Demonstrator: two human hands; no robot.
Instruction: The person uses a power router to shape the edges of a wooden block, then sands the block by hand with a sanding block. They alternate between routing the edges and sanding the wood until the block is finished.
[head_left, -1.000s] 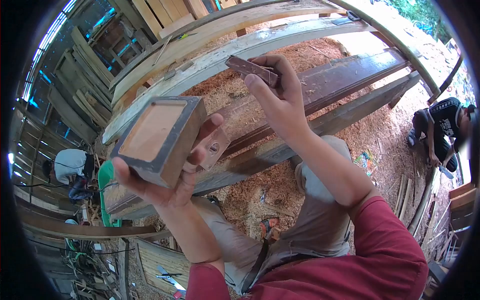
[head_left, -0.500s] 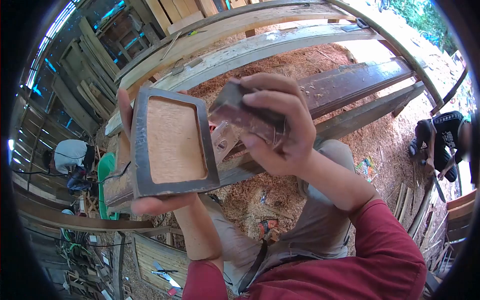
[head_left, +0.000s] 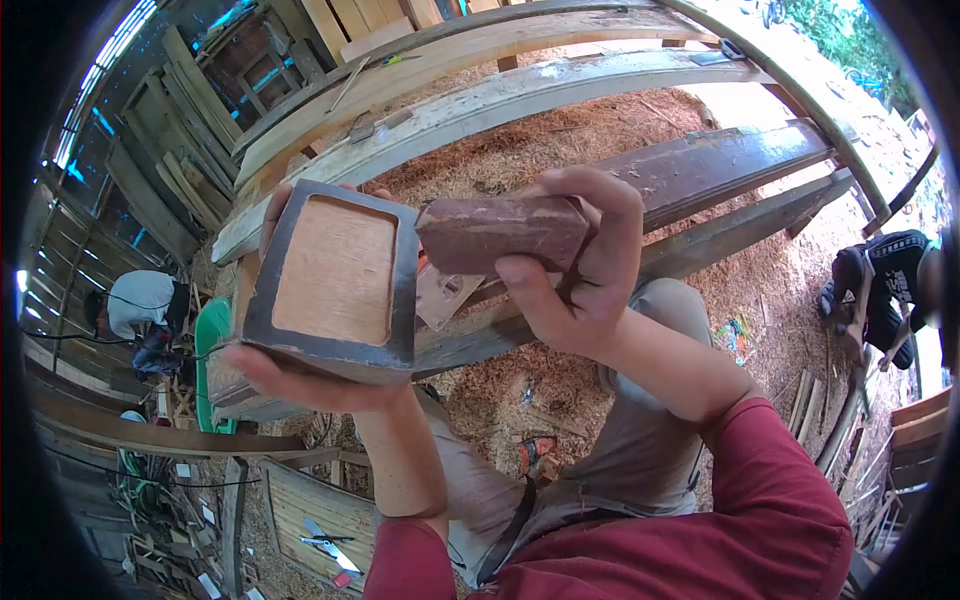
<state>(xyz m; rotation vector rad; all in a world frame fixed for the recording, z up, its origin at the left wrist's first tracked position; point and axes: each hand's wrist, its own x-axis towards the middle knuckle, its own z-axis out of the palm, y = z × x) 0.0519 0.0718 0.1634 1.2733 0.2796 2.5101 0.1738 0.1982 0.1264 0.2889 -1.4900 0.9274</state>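
Note:
A dark-framed wooden box with a light wood recessed panel [head_left: 335,270] is held up at the left of centre, its panel facing the camera. My left hand [head_left: 310,385] wraps round it from below and behind, with the thumb along the lower edge. In my right hand [head_left: 590,270] is a reddish-brown wooden block [head_left: 500,232], pinched between thumb and fingers. The block's left end is close beside the frame's upper right corner; whether they touch I cannot tell.
Long planks [head_left: 560,75] run across the top, and a dark red-brown beam [head_left: 710,175] lies behind my right hand. An orange tool [head_left: 538,452] lies among shavings below. One person [head_left: 142,305] crouches at left, another [head_left: 895,275] at right. A green chair [head_left: 208,350] stands left.
The box has tilted and its lower edge has shifted left and up. My right hand has turned the block so that its flat reddish face shows.

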